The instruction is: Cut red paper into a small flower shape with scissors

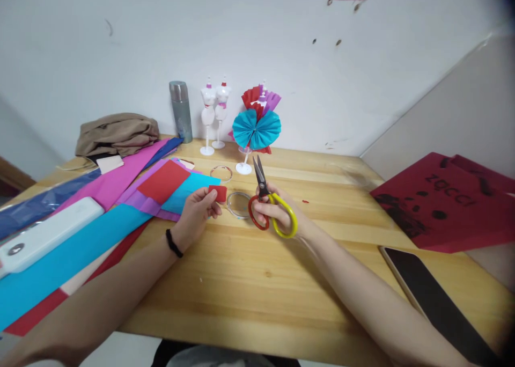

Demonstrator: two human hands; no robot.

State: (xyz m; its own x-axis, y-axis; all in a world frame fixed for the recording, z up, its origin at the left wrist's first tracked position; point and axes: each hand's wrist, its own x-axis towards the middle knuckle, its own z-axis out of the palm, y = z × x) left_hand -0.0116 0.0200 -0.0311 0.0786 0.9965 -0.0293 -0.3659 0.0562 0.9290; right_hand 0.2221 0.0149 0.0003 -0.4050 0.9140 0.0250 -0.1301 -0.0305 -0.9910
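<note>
Far L: blue paper (92, 241) on table (225, 297), other colours round it. L hand (197, 208): thumb & fingers pinching small red pc (219, 193), held nr paper's R end. Wire ring (228, 206) lies btwn hands. R hand (274, 210): fingers curled thru handles of scissors (262, 188), blades up, slightly apart, nr red pc. Far R: phone (434, 302), red bag (446, 211) behind.

Red bag (454, 208) partly off-frame; phone (434, 300) too
</note>
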